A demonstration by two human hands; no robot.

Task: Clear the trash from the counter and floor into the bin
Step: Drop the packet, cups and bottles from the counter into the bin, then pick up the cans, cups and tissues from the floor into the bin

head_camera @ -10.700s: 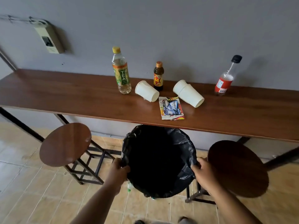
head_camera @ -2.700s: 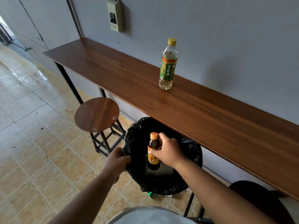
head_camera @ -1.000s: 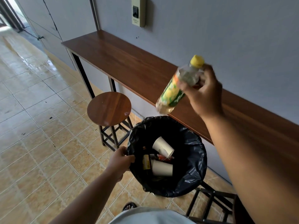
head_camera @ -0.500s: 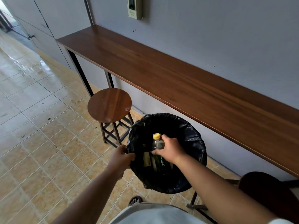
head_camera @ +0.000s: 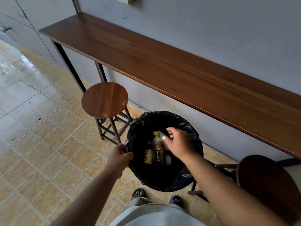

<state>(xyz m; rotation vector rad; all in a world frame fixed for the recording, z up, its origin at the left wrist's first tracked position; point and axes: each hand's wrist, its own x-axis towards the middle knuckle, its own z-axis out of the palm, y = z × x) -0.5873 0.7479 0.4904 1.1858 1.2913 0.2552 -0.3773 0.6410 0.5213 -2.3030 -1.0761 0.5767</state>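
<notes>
The bin, lined with a black bag, stands on the floor below the wooden counter. Inside it lie the tea bottle with its yellow cap, the small brown bottle to its left, and a bit of a white cup. My left hand grips the bin's left rim. Over the bin's mouth my right hand hovers with fingers spread and nothing in it, just above the tea bottle. The counter top bears nothing in view.
A round wooden stool on a black frame stands left of the bin. A second, darker stool is at the lower right. Tiled floor stretches to the left. My feet are just in front of the bin.
My right hand carried the tea bottle from above the counter down into the bin and has let it go; the hand is now open above it. My left hand stays on the rim.
</notes>
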